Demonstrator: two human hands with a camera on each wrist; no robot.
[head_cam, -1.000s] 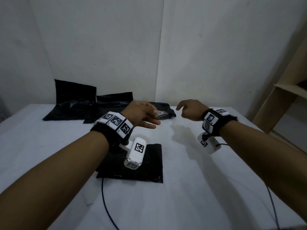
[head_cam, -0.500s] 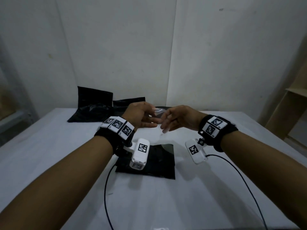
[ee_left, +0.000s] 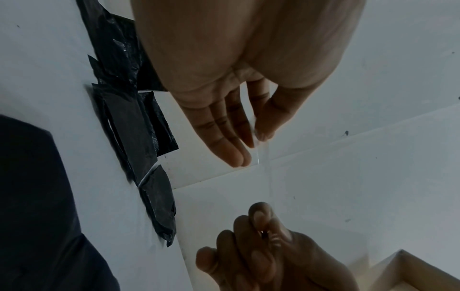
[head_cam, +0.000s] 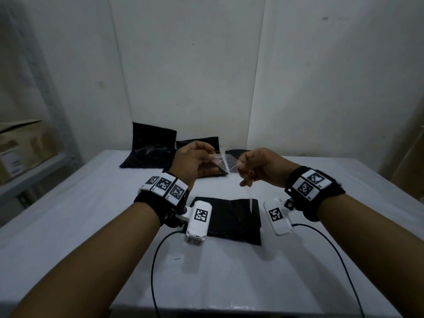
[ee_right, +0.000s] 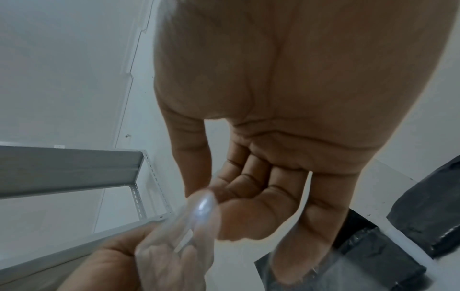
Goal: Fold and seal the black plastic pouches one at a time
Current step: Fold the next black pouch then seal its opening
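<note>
A folded black pouch (head_cam: 231, 221) lies flat on the white table (head_cam: 91, 226) below my wrists. Above it I hold a clear strip of tape (head_cam: 223, 160) stretched between both hands. My left hand (head_cam: 212, 154) pinches one end between thumb and fingers, as the left wrist view shows (ee_left: 251, 141). My right hand (head_cam: 241, 168) pinches the other end with curled fingers (ee_left: 266, 226). A thin clear tail hangs from it down to the pouch. In the right wrist view the tape (ee_right: 196, 216) blurs across my right hand (ee_right: 224, 206).
A pile of black pouches (head_cam: 151, 152) lies at the table's back edge against the wall. A metal shelf with a cardboard box (head_cam: 20, 148) stands to the left, a wooden shelf (head_cam: 413, 157) to the right. Black camera cables (head_cam: 156, 260) trail over the near table.
My right hand reached across to the left hand, took hold of the tape, and the two hands have drawn apart, stretching the strip. Both hands sit higher over the pouch.
</note>
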